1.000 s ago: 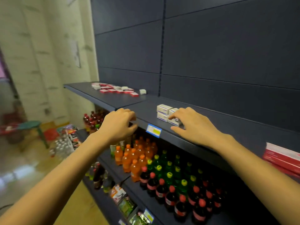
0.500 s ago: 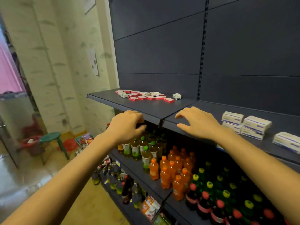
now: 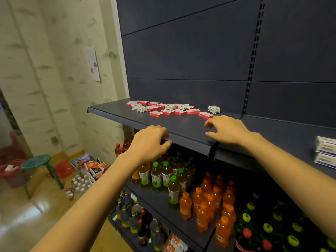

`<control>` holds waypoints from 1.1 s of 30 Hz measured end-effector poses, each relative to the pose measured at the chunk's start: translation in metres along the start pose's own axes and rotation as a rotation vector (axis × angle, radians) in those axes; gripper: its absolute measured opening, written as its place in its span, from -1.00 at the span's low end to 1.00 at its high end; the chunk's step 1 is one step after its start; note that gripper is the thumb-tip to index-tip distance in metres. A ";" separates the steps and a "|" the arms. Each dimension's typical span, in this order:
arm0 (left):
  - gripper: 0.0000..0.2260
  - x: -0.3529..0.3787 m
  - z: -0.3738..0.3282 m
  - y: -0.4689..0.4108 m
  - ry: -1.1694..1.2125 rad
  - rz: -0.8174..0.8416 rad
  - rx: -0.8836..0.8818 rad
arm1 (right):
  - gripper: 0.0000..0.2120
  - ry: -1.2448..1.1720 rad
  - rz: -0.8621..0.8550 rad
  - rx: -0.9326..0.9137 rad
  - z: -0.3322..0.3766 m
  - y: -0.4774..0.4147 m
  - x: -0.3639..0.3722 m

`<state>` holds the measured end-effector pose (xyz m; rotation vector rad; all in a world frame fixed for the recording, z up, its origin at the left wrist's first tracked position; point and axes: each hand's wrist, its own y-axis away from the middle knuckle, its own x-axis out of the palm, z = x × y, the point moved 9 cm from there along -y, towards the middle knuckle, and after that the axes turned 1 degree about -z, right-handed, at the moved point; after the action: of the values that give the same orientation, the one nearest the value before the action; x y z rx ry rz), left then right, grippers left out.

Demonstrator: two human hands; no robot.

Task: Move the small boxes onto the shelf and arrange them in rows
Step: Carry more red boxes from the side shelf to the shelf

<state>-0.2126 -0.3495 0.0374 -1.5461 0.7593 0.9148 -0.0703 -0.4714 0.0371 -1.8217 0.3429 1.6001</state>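
A dark blue shelf (image 3: 185,124) runs across a shop fixture at chest height. Toward its back left corner lies a loose cluster of small boxes (image 3: 163,108). The red ones lie flat, most with their long axes running roughly along the shelf's length, and a few white ones sit among them at mixed angles. One white box (image 3: 214,109) sits apart to the right of the cluster, near the back edge, slightly askew. At the shelf's far right, stacked white boxes (image 3: 325,151) show at the picture's edge, blurred.

The left hand (image 3: 149,142) is at the shelf's front edge with its fingers curled toward the thumb and nothing visible in its grasp. The right hand (image 3: 229,130) hovers over the shelf near the rightmost red box, fingers spread wide and loosely bent, holding nothing.

Green-capped bottles (image 3: 156,177) and orange bottles (image 3: 209,206) fill the shelves below.
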 end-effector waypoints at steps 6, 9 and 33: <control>-0.71 0.036 0.049 -0.060 -0.011 0.058 0.040 | -0.66 0.041 -0.014 0.152 -0.030 -0.078 0.023; -0.71 0.052 0.067 -0.091 -0.061 0.111 0.090 | -0.62 0.065 0.029 0.261 -0.052 -0.114 0.034; -0.60 0.161 0.077 -0.302 0.154 0.145 0.520 | -0.54 0.259 0.039 0.621 -0.105 -0.155 0.053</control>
<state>0.1146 -0.2228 0.0383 -1.1179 1.1307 0.6366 0.1151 -0.4126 0.0369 -1.5260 0.8888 1.1038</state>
